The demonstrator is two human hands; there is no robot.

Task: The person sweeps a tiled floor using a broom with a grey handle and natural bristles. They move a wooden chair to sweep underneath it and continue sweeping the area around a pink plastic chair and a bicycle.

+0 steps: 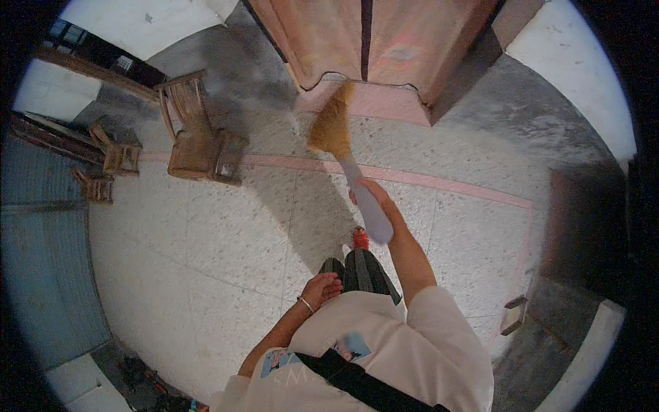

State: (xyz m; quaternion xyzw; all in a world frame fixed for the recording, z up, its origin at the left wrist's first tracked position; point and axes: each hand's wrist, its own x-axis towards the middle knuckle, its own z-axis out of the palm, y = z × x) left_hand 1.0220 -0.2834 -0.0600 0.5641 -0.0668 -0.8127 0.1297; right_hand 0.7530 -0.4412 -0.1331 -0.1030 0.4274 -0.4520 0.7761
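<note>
A soft grass broom with golden bristles and a pale grey handle is held out in front of me. My right hand is closed around its handle, whose butt end points back toward me. The bristles fan toward the doorway ahead; I cannot tell whether they touch the door or floor. By my waist, my left hand hangs in front of my dark trousers, fingers loosely stretched and nothing in them. A light bracelet circles that wrist.
Brown double door panels stand ahead above a pink sill. Wooden chairs line the left side, near a blue corrugated shutter. Speckled floor has a pink border strip. A small block lies at right.
</note>
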